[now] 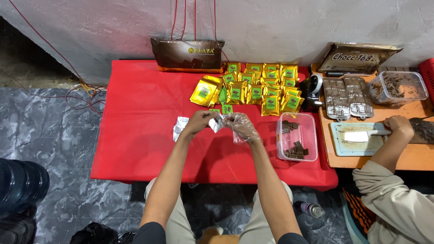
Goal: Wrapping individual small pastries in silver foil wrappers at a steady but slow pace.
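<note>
Small silvery foil piece (217, 123) between both hands, contents not discernible, red plastic crate (427, 72) cut off at right edge, dark blue ribbed water jug (20, 183) cut at left edge, co-worker's beige-sleeved arm (389, 199) truncated at frame corner.

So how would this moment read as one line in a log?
left hand: holds silver foil wrapper | right hand: gloved, on same wrapper | nearby: foil sheets, gold packets, clear tub of chocolate

Gold pouches (262, 88) with green labels crowd the red table's far edge — two dark brown bags (187, 55) lean behind.
</note>
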